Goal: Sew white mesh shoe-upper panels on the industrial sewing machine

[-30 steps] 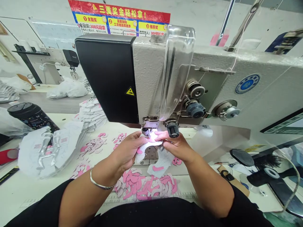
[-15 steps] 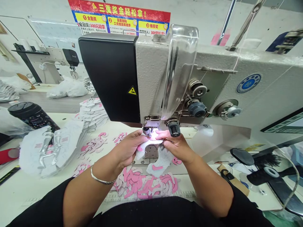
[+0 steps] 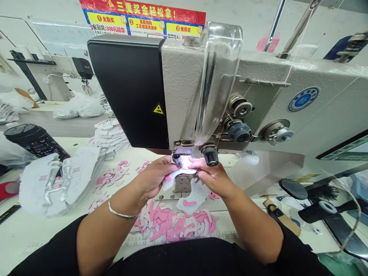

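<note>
Under the presser foot (image 3: pixel 177 159), my left hand (image 3: pixel 152 180) and right hand (image 3: pixel 214 178) still pinch white mesh fabric (image 3: pixel 194 197), fingers (image 3: pixel 198 164) closed, barely shifted.

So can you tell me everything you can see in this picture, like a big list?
off-white industrial sewing machine: one, off-white with black end panel, centre
clear plastic guard: one, see-through, on the machine's front
printed poster: one, red, blue and yellow, on the wall behind
second sewing machine: one, off-white and black, far left
black patterned bottle: one, black, left on the table
white plastic bags: a bunch, white, back left
loose pink-and-white cut pieces: many, pink and white, in front of the machine
white mesh piece: one, white with pink, under the hands
silver bangle: one, silver, on the left wrist
left hand: one, holding the mesh by the needle
right hand: one, holding the mesh by the needle
</note>
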The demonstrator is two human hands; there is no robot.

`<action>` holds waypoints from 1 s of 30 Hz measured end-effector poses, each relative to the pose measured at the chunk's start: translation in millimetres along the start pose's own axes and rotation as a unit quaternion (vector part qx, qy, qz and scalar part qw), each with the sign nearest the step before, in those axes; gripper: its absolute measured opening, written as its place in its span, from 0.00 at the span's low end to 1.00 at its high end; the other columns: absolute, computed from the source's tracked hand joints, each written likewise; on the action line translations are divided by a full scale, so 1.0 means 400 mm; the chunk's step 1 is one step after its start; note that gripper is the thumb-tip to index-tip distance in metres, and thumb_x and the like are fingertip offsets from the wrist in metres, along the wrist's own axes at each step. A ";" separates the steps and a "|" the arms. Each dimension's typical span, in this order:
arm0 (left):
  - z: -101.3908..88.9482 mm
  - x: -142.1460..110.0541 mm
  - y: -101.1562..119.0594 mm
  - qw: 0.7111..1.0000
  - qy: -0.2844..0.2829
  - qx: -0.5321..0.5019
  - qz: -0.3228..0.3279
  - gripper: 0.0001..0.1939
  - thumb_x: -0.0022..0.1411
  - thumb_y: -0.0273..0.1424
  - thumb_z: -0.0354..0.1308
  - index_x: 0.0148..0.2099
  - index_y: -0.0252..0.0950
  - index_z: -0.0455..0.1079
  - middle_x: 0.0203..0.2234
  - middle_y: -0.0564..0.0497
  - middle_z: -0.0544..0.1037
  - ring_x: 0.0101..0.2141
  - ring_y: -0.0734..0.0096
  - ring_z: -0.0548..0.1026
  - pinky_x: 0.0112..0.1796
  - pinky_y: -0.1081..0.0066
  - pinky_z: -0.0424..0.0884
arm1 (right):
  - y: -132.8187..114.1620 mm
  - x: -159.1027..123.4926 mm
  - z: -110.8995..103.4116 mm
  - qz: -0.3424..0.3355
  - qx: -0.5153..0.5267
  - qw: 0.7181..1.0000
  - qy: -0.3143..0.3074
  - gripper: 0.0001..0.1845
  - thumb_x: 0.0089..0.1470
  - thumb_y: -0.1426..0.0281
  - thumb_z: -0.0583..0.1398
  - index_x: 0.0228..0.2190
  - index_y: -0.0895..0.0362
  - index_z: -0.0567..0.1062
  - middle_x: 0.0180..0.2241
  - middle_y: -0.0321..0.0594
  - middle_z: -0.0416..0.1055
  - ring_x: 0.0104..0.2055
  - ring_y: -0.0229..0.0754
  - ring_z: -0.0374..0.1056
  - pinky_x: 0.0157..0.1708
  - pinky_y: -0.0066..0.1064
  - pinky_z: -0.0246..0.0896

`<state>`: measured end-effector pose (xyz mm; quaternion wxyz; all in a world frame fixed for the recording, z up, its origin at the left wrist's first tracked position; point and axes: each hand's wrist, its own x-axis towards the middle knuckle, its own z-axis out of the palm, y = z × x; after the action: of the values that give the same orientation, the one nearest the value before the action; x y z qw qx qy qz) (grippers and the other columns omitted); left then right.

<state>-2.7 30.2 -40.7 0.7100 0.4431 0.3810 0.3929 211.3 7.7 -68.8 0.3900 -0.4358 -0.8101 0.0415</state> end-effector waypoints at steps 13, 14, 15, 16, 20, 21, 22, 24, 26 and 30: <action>-0.010 -0.069 -0.046 0.729 0.242 0.494 0.408 0.09 0.57 0.32 0.63 0.42 0.41 0.75 0.38 0.48 0.77 0.46 0.56 0.72 0.50 0.57 0.62 | -0.049 -0.026 0.008 -0.040 -0.043 0.997 0.056 0.22 0.56 0.79 0.56 0.47 0.46 0.77 0.40 0.39 0.75 0.48 0.46 0.70 0.55 0.46 0.58; -0.004 -0.081 -0.052 0.674 0.217 0.547 0.447 0.09 0.58 0.30 0.61 0.42 0.41 0.75 0.37 0.48 0.77 0.45 0.55 0.72 0.51 0.55 0.60 | -0.052 -0.030 0.012 -0.039 -0.057 0.996 0.061 0.22 0.57 0.78 0.56 0.48 0.46 0.77 0.41 0.39 0.75 0.49 0.46 0.69 0.56 0.46 0.58; 0.002 -0.090 -0.058 0.630 0.191 0.587 0.471 0.10 0.59 0.29 0.60 0.44 0.41 0.75 0.36 0.48 0.78 0.43 0.55 0.72 0.51 0.54 0.59 | -0.056 -0.034 0.017 -0.037 -0.071 0.995 0.064 0.21 0.57 0.78 0.56 0.48 0.46 0.77 0.42 0.40 0.75 0.50 0.47 0.69 0.56 0.47 0.57; 0.008 -0.095 -0.063 0.599 0.166 0.618 0.481 0.12 0.59 0.28 0.59 0.46 0.41 0.75 0.36 0.47 0.78 0.43 0.55 0.72 0.50 0.54 0.59 | -0.059 -0.038 0.022 -0.035 -0.084 0.994 0.065 0.20 0.58 0.77 0.57 0.48 0.46 0.77 0.43 0.41 0.75 0.51 0.48 0.68 0.56 0.47 0.57; 0.024 -0.088 -0.076 0.557 0.147 0.670 0.469 0.15 0.61 0.27 0.57 0.51 0.37 0.73 0.42 0.43 0.78 0.45 0.52 0.72 0.49 0.54 0.59 | -0.069 -0.046 0.024 -0.013 -0.115 0.992 0.054 0.19 0.59 0.75 0.57 0.49 0.47 0.76 0.44 0.42 0.76 0.50 0.50 0.68 0.52 0.47 0.59; 0.024 -0.085 -0.077 0.557 0.147 0.670 0.468 0.15 0.62 0.27 0.56 0.51 0.36 0.73 0.42 0.43 0.78 0.45 0.53 0.72 0.50 0.55 0.59 | -0.069 -0.044 0.016 -0.010 -0.113 0.993 0.044 0.19 0.59 0.74 0.57 0.50 0.47 0.75 0.44 0.42 0.76 0.49 0.50 0.68 0.51 0.46 0.60; 0.024 -0.082 -0.077 0.558 0.149 0.668 0.469 0.14 0.62 0.26 0.56 0.50 0.36 0.73 0.42 0.43 0.79 0.45 0.53 0.73 0.50 0.55 0.59 | -0.069 -0.040 0.005 -0.010 -0.108 0.994 0.027 0.19 0.60 0.74 0.57 0.50 0.46 0.75 0.44 0.41 0.76 0.49 0.49 0.68 0.50 0.45 0.61; 0.022 -0.081 -0.075 0.560 0.149 0.666 0.469 0.14 0.62 0.26 0.56 0.50 0.37 0.73 0.42 0.44 0.79 0.45 0.54 0.74 0.50 0.55 0.59 | -0.065 -0.027 -0.025 -0.024 -0.088 0.996 -0.022 0.17 0.61 0.72 0.57 0.50 0.47 0.75 0.42 0.40 0.76 0.47 0.48 0.69 0.48 0.42 0.62; 0.020 -0.083 -0.068 0.561 0.143 0.669 0.466 0.14 0.62 0.26 0.55 0.50 0.38 0.73 0.42 0.45 0.80 0.45 0.54 0.74 0.50 0.54 0.58 | -0.056 -0.011 -0.056 -0.041 -0.076 0.994 -0.073 0.15 0.61 0.70 0.57 0.48 0.48 0.76 0.41 0.40 0.76 0.46 0.47 0.68 0.46 0.40 0.63; 0.024 -0.089 -0.042 0.558 0.122 0.694 0.437 0.12 0.65 0.26 0.53 0.48 0.39 0.73 0.41 0.48 0.80 0.43 0.57 0.76 0.48 0.54 0.59 | -0.032 0.006 -0.074 -0.032 -0.087 0.989 -0.112 0.14 0.58 0.72 0.57 0.45 0.52 0.76 0.43 0.41 0.74 0.45 0.47 0.66 0.43 0.39 0.64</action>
<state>-4.7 -9.6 -46.5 -0.1296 0.8589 0.3790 0.3192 221.9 -6.6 -41.7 0.2589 -0.4341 -0.8628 0.0071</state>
